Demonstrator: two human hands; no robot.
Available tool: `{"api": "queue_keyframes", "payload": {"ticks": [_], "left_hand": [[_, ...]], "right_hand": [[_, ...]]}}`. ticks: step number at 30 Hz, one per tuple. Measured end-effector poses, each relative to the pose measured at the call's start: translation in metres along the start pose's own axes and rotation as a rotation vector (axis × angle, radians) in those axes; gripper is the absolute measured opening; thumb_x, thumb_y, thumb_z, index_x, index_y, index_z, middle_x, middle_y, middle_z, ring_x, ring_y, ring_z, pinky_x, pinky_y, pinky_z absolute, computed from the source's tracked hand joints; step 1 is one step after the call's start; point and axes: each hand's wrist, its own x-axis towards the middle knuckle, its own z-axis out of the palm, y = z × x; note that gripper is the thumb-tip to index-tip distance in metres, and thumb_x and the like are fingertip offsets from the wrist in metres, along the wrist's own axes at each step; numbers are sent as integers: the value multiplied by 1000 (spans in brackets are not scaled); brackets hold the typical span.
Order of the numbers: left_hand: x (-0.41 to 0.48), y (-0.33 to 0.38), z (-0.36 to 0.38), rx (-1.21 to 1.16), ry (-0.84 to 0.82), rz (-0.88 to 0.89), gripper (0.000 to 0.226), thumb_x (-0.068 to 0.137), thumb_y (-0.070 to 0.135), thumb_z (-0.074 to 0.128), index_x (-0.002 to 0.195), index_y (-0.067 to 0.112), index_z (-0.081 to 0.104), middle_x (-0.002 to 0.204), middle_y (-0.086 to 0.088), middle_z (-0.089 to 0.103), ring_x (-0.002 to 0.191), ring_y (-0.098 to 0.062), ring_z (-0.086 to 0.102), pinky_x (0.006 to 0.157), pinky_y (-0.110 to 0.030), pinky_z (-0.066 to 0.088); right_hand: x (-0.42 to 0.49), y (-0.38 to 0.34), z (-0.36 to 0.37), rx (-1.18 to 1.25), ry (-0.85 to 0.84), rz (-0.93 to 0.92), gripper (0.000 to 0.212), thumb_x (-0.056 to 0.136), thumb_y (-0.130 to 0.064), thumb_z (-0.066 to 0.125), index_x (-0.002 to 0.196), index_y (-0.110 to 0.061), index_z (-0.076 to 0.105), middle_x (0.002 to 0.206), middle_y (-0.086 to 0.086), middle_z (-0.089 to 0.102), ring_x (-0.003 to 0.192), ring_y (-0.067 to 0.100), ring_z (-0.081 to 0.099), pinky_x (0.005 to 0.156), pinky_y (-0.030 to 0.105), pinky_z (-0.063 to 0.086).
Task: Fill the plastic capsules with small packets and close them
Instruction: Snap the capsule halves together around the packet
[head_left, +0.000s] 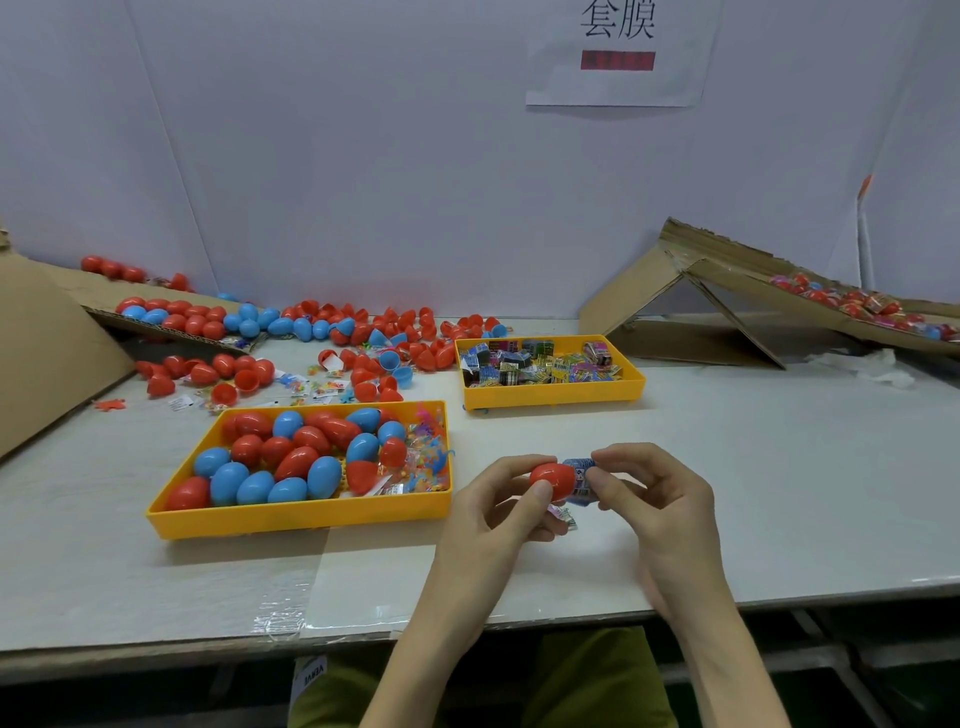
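Red plastic capsule shell is held up just above the counter, right in front of the person, between both hands. The left hand pinches it, thumb on the near side and fingers curled over the far side. The right hand has its fingertips clamped on a small blue printed packet that sits at the shell's open end. I can't tell how far in it is.

So I'd say we're at the stuffing step for this one, not closing yet. There's also a little pink-and-silver foil packet peeking out under the left fingers, maybe next in line.

Next move, my guess: push the blue packet fully inside so nothing sticks past the rim, then find a matching half and snap it on. No second half in either hand that I can see, so one probably has to come from the loose pile of red and blue capsule halves at the back.

The near yellow plastic tray holds closed red and blue eggs, and the far yellow plastic tray holds more packets.
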Motion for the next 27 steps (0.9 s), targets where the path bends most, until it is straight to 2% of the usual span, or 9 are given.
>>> {"api": "queue_keyframes", "payload": {"ticks": [2,9,15,27], "left_hand": [[0,0,0,4,6,-1,25,90,33,65,113,23,70,97,-2,73,77,-19,73,75,-29,59],[2,-2,1,14,39,5,16,96,16,65,110,21,70,93,-1,74,73,-17,72,70,-24,58],[1,-3,2,91,69,30,16,94,17,67,109,24,70,93,3,74,75,-14,73,67,-18,55],[0,0,1,115,56,56,17,92,22,71,109,26,70,89,-3,74,73,-13,71,69,-23,57]], "right_hand": [[0,0,-1,5,3,0,13,68,-25,77,81,-29,76,87,-1,75,81,15,71,62,19,54],[1,1,-3,100,-47,25,18,61,-27,80,79,-26,77,79,3,75,79,12,71,69,19,55],[1,1,-3,107,-67,29,17,63,-22,79,79,-25,77,77,2,75,78,12,71,69,18,54],[2,3,-3,107,-79,34,15,65,-19,78,80,-23,77,76,5,74,75,13,71,68,19,54]]}}
